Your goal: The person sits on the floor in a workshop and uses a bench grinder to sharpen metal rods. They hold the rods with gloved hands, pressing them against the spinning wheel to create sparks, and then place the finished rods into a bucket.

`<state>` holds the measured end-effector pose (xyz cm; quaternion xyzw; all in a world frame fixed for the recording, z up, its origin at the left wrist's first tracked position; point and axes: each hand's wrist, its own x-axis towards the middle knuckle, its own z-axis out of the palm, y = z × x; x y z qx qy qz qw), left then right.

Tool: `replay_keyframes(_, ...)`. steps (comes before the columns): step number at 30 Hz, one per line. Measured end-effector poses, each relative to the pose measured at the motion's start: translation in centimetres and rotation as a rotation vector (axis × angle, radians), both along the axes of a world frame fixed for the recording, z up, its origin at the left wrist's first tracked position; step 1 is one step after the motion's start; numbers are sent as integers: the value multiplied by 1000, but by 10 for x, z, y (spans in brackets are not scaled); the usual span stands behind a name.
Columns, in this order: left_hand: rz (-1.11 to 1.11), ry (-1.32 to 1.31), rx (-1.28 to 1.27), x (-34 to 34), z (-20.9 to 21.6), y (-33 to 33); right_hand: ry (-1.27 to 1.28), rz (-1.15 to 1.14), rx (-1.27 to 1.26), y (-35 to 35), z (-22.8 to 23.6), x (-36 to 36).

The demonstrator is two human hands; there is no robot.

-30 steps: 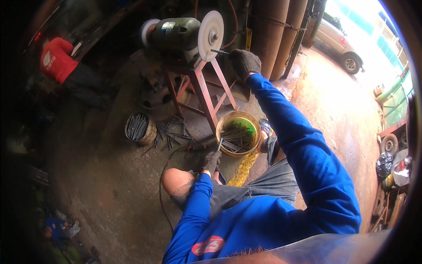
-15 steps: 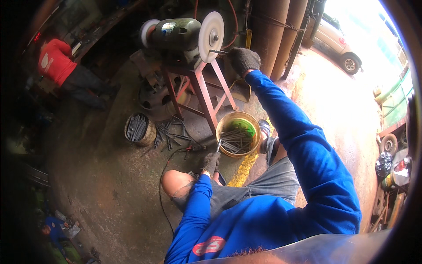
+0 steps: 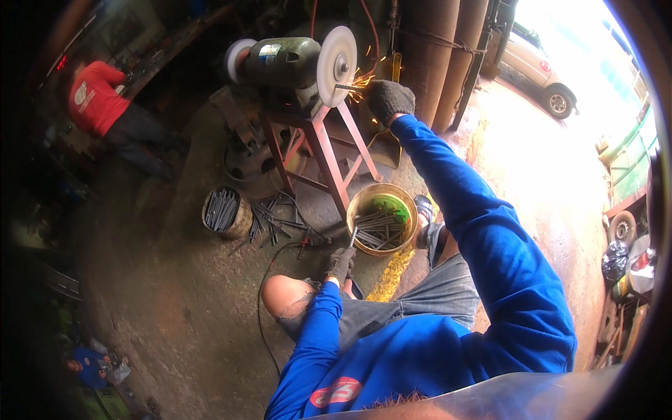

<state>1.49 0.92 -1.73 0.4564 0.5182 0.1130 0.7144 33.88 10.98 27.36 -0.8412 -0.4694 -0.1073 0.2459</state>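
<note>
My right hand, in a dark knit glove, is closed on a thin metal rod. The rod's end meets the white grinding wheel of a green bench grinder. Orange sparks fly between wheel and glove. Low in front of my knees, my gloved left hand grips another metal rod, which points up at the rim of a round bucket. Several dark rods lie in that bucket, beside a green piece.
A reddish metal stand carries the grinder. Left of it are a second bucket full of rods and loose rods on the floor. A cable runs by my left knee. A person in red stands at a bench.
Sparks now come off the wheel at the right-hand rod, where none showed before. The whole view has shifted slightly. Both hands keep their rods.
</note>
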Motion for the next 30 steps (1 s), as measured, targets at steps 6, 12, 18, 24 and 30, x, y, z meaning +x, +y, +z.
replay_keyframes(6, -2, -8, 17, 5, 0, 1, -36, 221, 26, 9, -61, 28)
replay_keyframes(12, 11, -12, 10, 2, -4, 0, 1915, 907, 538, -4, -86, -30)
replay_keyframes(18, 13, -21, 2, 1, -13, 3, 1605, 707, 604, 10, -79, -72)
replay_keyframes(24, -26, 1, 17, 2, 0, 3, 1509, 341, 624, 11, -62, -83)
replay_keyframes(30, -75, 7, 28, 5, -9, 4, 1351, 303, 694, 11, -62, -78)
